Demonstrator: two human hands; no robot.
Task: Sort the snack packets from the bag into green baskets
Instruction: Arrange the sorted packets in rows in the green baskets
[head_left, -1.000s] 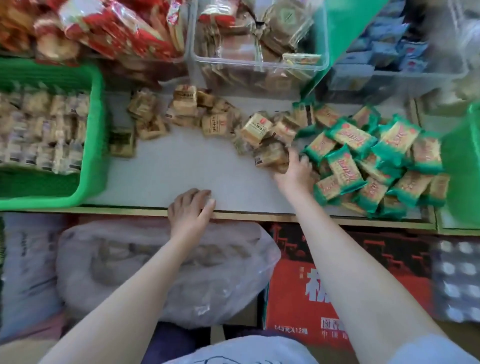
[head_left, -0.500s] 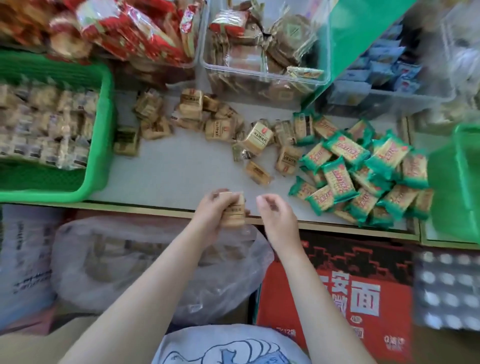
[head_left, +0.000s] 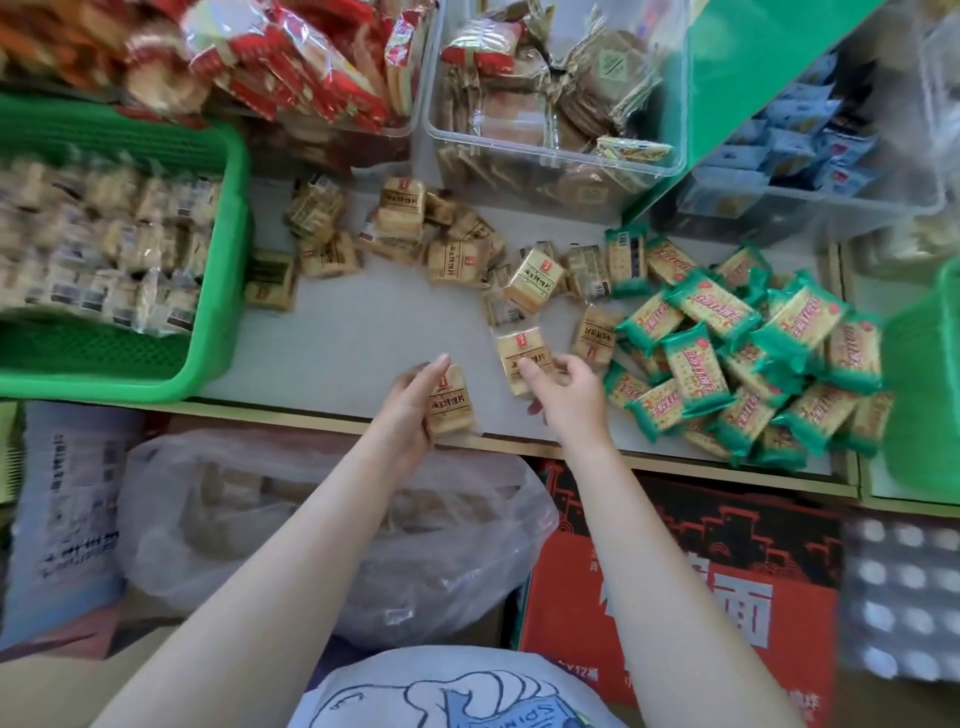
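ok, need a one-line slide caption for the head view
Left hand holds tan snack packets while right hand picks another tan packet off the counter.

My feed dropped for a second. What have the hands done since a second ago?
The right hand pulled back from the loose pile, passed a tan packet to the left hand, which now grips it, then went out again onto another tan packet. The green-wrapped pile and the left green basket stayed put.
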